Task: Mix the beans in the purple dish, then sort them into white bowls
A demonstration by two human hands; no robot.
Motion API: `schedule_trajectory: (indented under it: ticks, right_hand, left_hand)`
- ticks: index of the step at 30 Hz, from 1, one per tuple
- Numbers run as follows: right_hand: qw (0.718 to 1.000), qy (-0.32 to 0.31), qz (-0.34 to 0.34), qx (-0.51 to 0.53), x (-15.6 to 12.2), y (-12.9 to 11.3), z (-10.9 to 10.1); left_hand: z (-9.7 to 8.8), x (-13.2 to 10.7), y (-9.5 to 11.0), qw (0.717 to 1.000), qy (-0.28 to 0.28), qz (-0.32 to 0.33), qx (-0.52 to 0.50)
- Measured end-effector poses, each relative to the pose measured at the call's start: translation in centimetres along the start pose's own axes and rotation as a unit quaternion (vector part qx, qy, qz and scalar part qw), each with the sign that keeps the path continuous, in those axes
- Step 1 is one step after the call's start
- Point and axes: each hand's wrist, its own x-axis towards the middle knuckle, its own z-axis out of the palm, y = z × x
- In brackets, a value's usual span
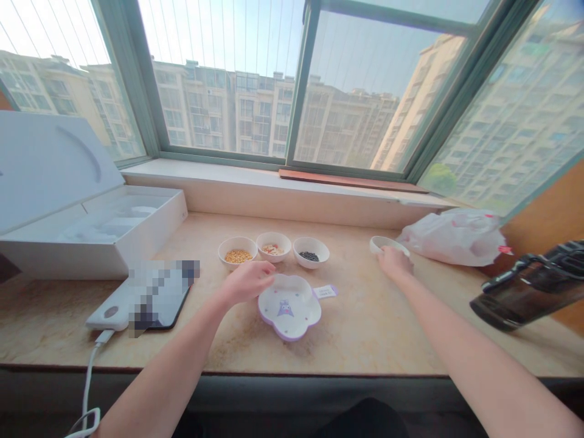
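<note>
My left hand [249, 281] rests with curled fingers on the left rim of a white flower-shaped plate [292, 316] with a purple edge and a small owl picture. My right hand [395, 263] is closed over a small white bowl [379, 243] at the right. Three small white bowls stand in a row behind the plate: one with yellow grains [237, 250], one with pale and reddish bits [274, 244], one with black beans [311, 250]. A small white label [325, 292] lies beside the plate.
An open white box [91, 231] fills the left of the stone counter [365, 328]. A phone and a white power bank [118, 307] with a cable lie in front of it. A plastic bag [456, 236] and a dark bottle [529, 286] lie at the right.
</note>
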Motion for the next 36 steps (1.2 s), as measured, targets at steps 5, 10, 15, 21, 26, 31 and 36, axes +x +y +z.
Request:
schedule_trajectory:
  ticks: [5, 10, 15, 21, 26, 31, 36]
  right_hand:
    - [0.998, -0.029, 0.002, -0.058, -3.1, -2.0, -0.9]
    - [0.993, -0.066, -0.08, -0.057, -7.6, -4.4, -1.4]
    - [0.985, -0.084, -0.144, -0.039, -10.6, -6.4, -1.5]
    - [0.984, -0.089, -0.156, 0.002, -11.1, -7.3, -1.3]
    - [0.985, -0.08, -0.155, 0.013, -11.4, -7.5, -0.8]
    - [0.981, -0.012, -0.175, 0.083, -10.2, -7.6, -1.5]
    - [0.946, 0.047, 0.038, 0.32, -5.8, -7.1, -0.6]
  left_hand:
    - [-0.8, 0.4, 0.1, 0.985, 0.171, -0.021, 0.029]
    - [-1.9, 1.1, -1.3, 0.936, 0.339, -0.075, 0.053]
    - [-2.8, 1.5, -3.3, 0.907, 0.385, -0.169, 0.031]
    - [-3.0, 1.6, -5.0, 0.912, 0.329, -0.245, -0.033]
    - [-3.0, 1.7, -5.4, 0.9, 0.288, -0.295, -0.142]
    - [-3.4, 1.6, -4.9, 0.89, 0.256, -0.306, -0.222]
    - [-3.7, 1.4, -4.1, 0.867, 0.249, -0.314, -0.297]
